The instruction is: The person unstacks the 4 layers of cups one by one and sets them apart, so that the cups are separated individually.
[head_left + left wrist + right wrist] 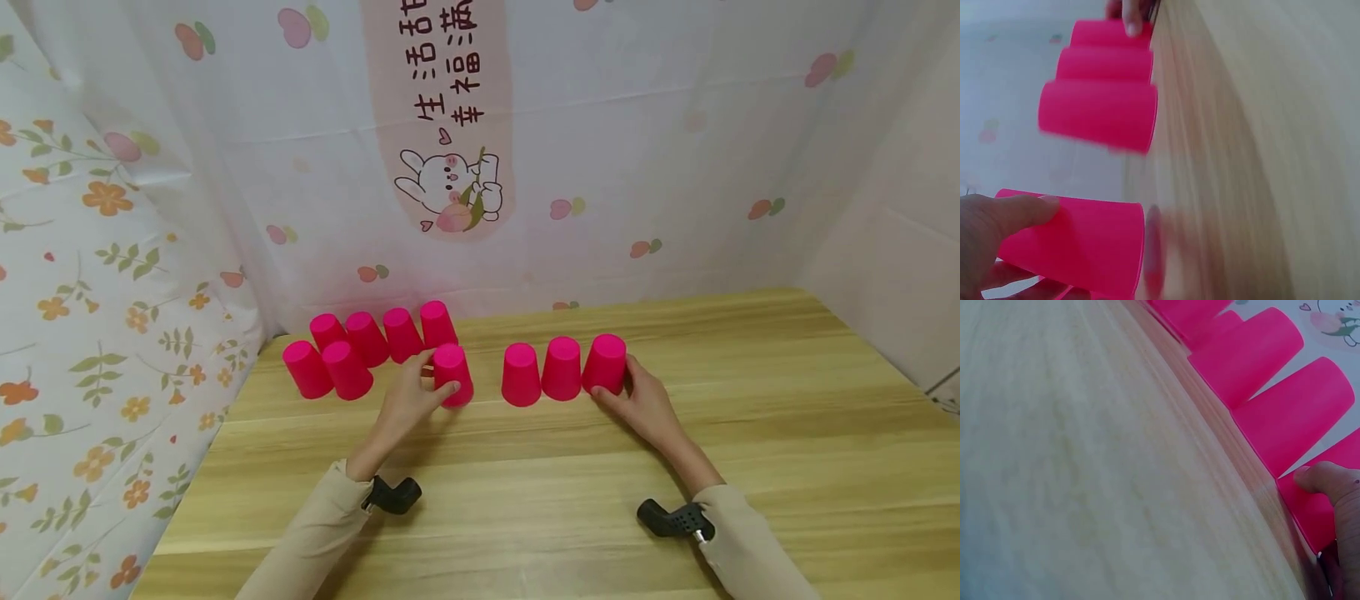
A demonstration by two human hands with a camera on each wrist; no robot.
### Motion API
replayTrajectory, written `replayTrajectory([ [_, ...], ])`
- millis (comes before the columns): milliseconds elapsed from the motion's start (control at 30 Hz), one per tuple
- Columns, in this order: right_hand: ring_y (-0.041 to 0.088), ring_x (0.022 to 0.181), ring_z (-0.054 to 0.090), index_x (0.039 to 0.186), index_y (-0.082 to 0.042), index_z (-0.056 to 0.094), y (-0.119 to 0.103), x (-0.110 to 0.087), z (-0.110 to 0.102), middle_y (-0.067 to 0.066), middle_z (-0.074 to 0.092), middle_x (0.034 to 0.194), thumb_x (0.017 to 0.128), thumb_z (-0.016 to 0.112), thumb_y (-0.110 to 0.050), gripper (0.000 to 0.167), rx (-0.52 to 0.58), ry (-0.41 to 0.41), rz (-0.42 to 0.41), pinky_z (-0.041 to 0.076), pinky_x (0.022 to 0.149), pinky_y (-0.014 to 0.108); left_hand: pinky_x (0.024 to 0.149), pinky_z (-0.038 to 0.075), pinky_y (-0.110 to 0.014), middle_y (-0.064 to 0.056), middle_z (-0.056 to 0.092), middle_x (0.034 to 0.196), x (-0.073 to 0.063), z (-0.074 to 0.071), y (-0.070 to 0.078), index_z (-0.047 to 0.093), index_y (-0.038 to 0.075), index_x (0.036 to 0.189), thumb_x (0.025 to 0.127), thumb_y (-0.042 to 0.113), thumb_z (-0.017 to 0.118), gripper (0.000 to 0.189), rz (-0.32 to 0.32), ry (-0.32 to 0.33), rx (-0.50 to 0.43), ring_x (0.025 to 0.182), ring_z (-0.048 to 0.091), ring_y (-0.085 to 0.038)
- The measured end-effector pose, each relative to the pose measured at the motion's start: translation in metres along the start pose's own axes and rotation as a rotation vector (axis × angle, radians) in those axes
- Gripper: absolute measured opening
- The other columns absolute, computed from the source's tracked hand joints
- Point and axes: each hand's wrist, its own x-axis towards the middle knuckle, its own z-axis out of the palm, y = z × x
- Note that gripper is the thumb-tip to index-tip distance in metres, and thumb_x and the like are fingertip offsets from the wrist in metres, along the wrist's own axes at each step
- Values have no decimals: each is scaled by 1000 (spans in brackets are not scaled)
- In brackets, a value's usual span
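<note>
My left hand [408,392] grips an upside-down pink cup [454,379], thumb on the near side and fingers round the back. In the left wrist view, a narrow gap shows between the rim of this held cup [1085,244] and its reflection on the table. To the right, three upside-down pink cups stand in a row, with the left cup [521,375] and middle cup [562,369] untouched. My right hand [647,404] holds the right-end cup [604,364] between thumb and fingers. In the right wrist view my thumb [1319,478] lies across that cup's side.
Left of my left hand, several more upside-down pink cups stand in two rows: a back row [365,337] and a front pair [348,371]. The wooden table [525,500] ends at a printed cloth backdrop [600,167]. Black wrist mounts [393,496] jut from both sleeves.
</note>
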Motion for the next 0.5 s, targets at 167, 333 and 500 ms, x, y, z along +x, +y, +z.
replayTrajectory([
  [167,38,106,54,126,6,43,-1,0,-1,25,56,115,80,72,-17,59,7,0,-3,43,91,51,78,50,-45,-19,61,104,-3,-25,-10,53,-8,120,74,14,78,57,21,103,148,93,59,-33],
  [333,37,104,54,125,5,44,-1,1,-2,24,56,114,81,72,-17,57,2,3,-8,44,90,50,75,50,-44,-20,60,100,-6,-40,-21,51,-8,118,74,18,79,58,9,177,232,89,59,-34],
  [500,36,104,55,125,5,44,-2,0,0,24,57,113,81,72,-16,56,3,1,-8,44,90,48,72,51,-44,-20,61,99,-10,-46,-29,48,-7,118,76,15,77,55,7,199,249,86,59,-34],
])
